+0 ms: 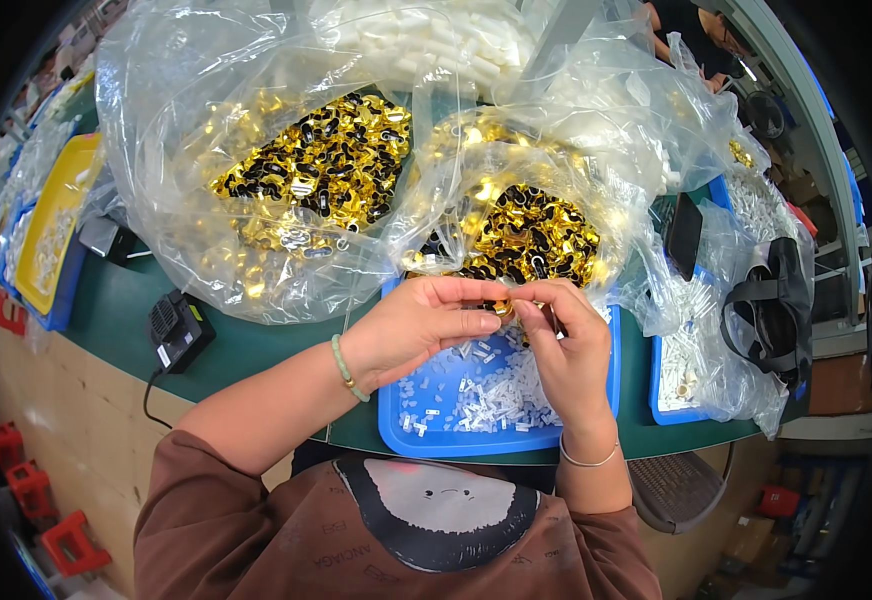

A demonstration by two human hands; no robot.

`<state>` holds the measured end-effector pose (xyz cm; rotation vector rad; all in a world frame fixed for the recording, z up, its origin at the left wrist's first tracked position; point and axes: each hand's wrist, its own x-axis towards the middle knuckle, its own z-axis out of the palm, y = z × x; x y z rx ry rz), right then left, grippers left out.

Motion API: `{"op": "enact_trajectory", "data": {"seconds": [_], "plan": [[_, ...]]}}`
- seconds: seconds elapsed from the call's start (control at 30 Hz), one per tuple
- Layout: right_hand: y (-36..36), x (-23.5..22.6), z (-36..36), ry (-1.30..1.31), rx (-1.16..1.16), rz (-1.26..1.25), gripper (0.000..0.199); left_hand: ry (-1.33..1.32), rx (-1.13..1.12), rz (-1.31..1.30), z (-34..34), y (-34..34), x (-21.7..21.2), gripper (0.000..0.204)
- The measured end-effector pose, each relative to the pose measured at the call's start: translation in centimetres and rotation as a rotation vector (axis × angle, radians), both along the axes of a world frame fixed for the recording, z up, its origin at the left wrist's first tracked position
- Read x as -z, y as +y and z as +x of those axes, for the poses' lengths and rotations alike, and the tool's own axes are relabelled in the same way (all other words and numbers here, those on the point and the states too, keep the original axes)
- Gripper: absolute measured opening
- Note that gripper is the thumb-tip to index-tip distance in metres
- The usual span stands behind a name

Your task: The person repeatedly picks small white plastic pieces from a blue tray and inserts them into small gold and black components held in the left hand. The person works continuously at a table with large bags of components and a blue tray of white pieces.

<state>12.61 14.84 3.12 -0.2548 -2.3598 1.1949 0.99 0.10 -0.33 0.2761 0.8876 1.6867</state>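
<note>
Above a blue tray (pixel 392 425), my two hands meet. Between the thumb and fingertips of my left hand (pixel 411 325) is a small shiny gold part (pixel 502 307). My right hand (pixel 568 350) is closed beside it, its thumb and index finger almost touching the same part; whatever its fingers hold is mostly hidden. Small white plastic pieces (pixel 506 393) and translucent bits lie in the tray below. Just beyond my fingers, an opened clear bag holds a heap of gold and black parts (pixel 536 235).
A larger clear bag of gold and black parts (pixel 326 160) lies at the far left, with white tubes (pixel 426 40) behind. A black corded device (pixel 178 330) stands on the green table (pixel 121 300). On the right are a phone (pixel 684 235), another blue tray (pixel 678 412) and a black bag (pixel 768 310).
</note>
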Motion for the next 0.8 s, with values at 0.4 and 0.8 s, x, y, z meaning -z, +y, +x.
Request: {"op": "enact_trajectory", "data": {"seconds": [0.4,0.8], "plan": [[0.4,0.3,0.2,-0.009,-0.019,-0.372,0.008,-0.065,-0.041,0.060,0.0,0.3,0.9,0.029],[0.3,-0.2,0.3,-0.010,-0.005,-0.485,0.008,-0.075,-0.125,0.068,0.7,0.6,0.1,0.021]]}}
